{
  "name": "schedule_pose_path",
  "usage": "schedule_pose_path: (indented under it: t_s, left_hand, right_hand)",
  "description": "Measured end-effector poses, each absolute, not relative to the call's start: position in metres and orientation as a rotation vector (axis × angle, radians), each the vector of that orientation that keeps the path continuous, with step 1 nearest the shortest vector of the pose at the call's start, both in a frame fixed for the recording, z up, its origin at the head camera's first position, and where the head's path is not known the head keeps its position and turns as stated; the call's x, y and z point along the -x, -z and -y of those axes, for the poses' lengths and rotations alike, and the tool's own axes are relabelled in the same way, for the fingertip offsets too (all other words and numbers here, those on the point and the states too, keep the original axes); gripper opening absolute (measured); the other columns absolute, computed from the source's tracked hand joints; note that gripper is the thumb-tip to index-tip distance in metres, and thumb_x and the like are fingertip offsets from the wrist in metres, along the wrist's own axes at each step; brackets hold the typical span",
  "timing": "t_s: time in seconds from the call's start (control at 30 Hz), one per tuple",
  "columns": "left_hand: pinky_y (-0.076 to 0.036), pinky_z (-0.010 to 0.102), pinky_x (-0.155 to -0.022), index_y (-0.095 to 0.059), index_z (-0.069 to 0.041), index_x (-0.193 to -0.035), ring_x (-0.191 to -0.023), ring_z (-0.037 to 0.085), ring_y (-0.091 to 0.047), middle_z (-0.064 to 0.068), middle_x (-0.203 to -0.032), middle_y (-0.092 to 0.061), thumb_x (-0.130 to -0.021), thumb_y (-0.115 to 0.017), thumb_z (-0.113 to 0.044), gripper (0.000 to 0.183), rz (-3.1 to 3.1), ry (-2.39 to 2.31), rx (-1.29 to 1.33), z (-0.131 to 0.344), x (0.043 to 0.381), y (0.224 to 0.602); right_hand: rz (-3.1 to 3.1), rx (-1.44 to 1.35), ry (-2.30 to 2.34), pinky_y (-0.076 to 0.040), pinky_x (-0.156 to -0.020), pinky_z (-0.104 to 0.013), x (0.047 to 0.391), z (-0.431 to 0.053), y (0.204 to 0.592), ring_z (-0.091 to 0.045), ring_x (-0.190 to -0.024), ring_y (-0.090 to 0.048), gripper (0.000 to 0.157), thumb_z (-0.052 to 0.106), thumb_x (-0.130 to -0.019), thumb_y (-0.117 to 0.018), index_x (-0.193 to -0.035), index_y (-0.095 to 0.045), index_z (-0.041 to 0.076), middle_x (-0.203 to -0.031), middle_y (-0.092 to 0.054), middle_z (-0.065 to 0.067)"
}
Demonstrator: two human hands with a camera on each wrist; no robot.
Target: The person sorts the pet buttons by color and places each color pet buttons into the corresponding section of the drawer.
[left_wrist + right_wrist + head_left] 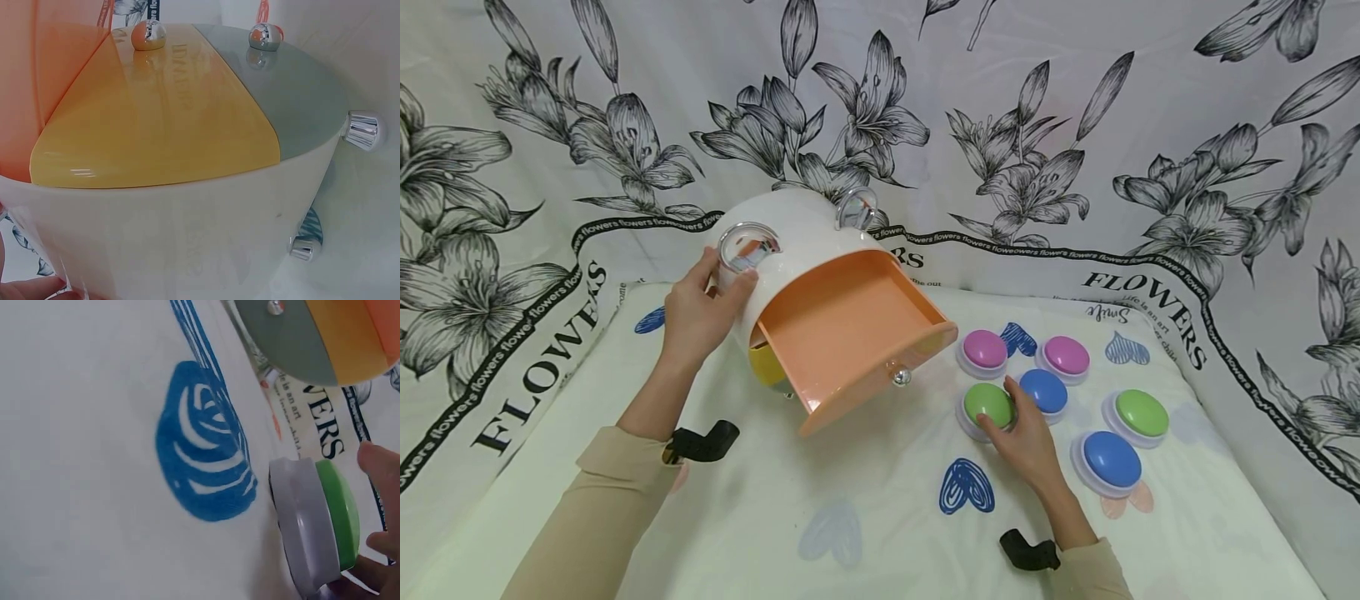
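My left hand (700,308) holds a rounded white drawer box (797,221) by its left side, thumb at a clear, ear-like round piece (748,247). The box is tilted and its orange drawer (850,325) is pulled out, bare floor showing. Beneath it are a yellow drawer (156,112) and a grey-green drawer (287,94), both closed, with silver knobs. My right hand (1026,437) is around a green push button (987,404) with a pale base. In the right wrist view the thumb stands off the green dome, while other fingers are at the base's far side.
Right of my right hand lie a blue button (1043,392), another blue button (1112,460) and a second green button (1141,412). Behind are two pink buttons (984,348). A white heart-patterned cloth (880,533) covers the surface; a flower-print curtain (985,50) hangs behind.
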State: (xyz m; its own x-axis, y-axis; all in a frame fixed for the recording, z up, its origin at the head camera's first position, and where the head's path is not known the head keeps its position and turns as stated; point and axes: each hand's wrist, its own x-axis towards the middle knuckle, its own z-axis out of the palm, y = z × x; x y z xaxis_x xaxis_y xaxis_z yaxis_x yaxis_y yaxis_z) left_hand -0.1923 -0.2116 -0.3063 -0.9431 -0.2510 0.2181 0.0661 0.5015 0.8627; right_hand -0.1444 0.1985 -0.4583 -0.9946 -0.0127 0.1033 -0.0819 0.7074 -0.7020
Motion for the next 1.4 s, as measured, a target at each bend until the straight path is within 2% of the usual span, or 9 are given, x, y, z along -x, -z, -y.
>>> schedule_pose_path:
  t_s: [0.33,0.77,1.4]
  left_hand:
    - [-0.038,0.046,-0.1,-0.031,-0.012,-0.144,-0.136,0.026,-0.027,0.004,-0.151,-0.022,-0.086,-0.056,-0.048,0.072,2.437,1.382,-0.134,0.209,0.192,0.306]
    - [-0.038,0.046,-0.1,-0.03,-0.012,-0.144,-0.136,0.025,-0.026,0.003,-0.151,-0.021,-0.086,-0.056,-0.047,0.073,2.436,1.388,-0.121,0.209,0.192,0.307]
    - [-0.036,0.045,-0.103,-0.029,-0.01,-0.144,-0.136,0.024,-0.026,0.003,-0.151,-0.02,-0.086,-0.056,-0.048,0.074,2.452,1.384,-0.138,0.21,0.19,0.306]
  right_hand:
    - [2.89,-0.036,-1.084,-0.038,-0.102,-0.051,0.143,-0.198,0.465,-0.038,-0.125,-0.04,0.082,0.035,-0.081,-0.068,-0.142,-0.028,-0.002,-0.139,-0.039,-0.024]
    - [2.871,-0.03,-1.081,-0.045,-0.095,-0.049,0.147,-0.196,0.469,-0.034,-0.114,-0.051,0.074,0.031,-0.077,-0.072,-0.134,-0.038,-0.003,-0.127,-0.051,-0.021]
    - [2.883,-0.039,-1.096,-0.043,-0.097,-0.05,0.149,-0.197,0.458,-0.036,-0.117,-0.047,0.081,0.035,-0.076,-0.073,-0.137,-0.036,-0.002,-0.131,-0.047,-0.022]
